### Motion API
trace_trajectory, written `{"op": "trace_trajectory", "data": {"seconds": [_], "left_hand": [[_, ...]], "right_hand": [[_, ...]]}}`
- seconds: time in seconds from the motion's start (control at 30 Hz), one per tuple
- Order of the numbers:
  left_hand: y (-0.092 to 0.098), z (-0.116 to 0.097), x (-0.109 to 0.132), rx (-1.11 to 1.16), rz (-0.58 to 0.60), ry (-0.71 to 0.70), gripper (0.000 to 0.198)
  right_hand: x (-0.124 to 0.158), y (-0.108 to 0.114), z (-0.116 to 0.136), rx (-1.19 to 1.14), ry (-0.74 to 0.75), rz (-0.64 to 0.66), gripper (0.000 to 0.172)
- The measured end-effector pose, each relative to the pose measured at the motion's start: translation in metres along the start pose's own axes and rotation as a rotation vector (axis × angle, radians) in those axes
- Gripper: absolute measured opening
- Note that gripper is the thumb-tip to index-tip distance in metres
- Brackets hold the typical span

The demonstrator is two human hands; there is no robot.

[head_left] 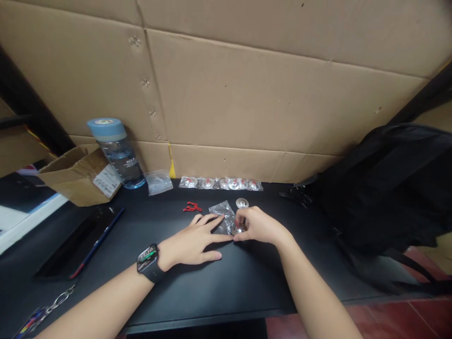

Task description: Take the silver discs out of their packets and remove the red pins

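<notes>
My left hand (197, 239) lies flat with its fingers spread, its fingertips on a clear plastic bag (221, 210) on the black table. At the bag's right end, my right hand (259, 226) is closed on a small round silver metal disc (239, 229) with a bit of red on it. Part of that disc is covered by my fingers, and I cannot tell how far it sits inside the bag. Just beyond my right hand rests a loose silver disc (242, 203). Several red cords (192, 206) lie beyond my left hand.
Bagged silver discs (207, 183) line the back edge against a cardboard wall (226, 94). To the left stand a water bottle (123, 160), an open cardboard box (76, 176), a plastic bag (158, 182) and a phone (81, 245). A black backpack (381, 188) sits right.
</notes>
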State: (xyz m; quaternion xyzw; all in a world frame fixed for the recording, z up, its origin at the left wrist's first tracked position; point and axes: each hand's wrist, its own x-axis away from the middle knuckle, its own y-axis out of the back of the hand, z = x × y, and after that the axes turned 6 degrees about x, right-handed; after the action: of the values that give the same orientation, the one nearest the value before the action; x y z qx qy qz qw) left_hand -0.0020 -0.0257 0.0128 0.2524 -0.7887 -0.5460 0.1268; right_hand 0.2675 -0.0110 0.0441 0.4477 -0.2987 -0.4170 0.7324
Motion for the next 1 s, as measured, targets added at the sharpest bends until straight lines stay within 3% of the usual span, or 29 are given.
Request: {"op": "trace_trajectory", "data": {"seconds": [0.17, 0.37, 0.53, 0.73, 0.9, 1.0], "left_hand": [[-0.002, 0.002, 0.001, 0.014, 0.017, 0.006, 0.061], [-0.003, 0.003, 0.001, 0.062, -0.01, 0.0, 0.06], [-0.005, 0.002, 0.001, 0.071, -0.053, -0.008, 0.06], [-0.008, -0.002, -0.002, 0.075, -0.095, -0.003, 0.053], [-0.006, -0.002, -0.002, 0.088, -0.086, 0.009, 0.052], [0.0, 0.001, -0.002, 0.114, -0.106, 0.042, 0.038]], "right_hand": [[-0.006, -0.009, 0.002, 0.008, 0.023, -0.092, 0.038], [-0.005, -0.005, 0.001, -0.167, 0.082, 0.023, 0.034], [-0.012, -0.011, 0.006, 0.039, 0.072, -0.217, 0.033], [-0.027, -0.031, 0.009, 0.192, -0.041, -0.371, 0.032], [-0.038, -0.039, 0.009, 0.244, -0.123, -0.454, 0.027], [-0.035, -0.031, 0.008, 0.141, 0.018, -0.382, 0.031]]}}
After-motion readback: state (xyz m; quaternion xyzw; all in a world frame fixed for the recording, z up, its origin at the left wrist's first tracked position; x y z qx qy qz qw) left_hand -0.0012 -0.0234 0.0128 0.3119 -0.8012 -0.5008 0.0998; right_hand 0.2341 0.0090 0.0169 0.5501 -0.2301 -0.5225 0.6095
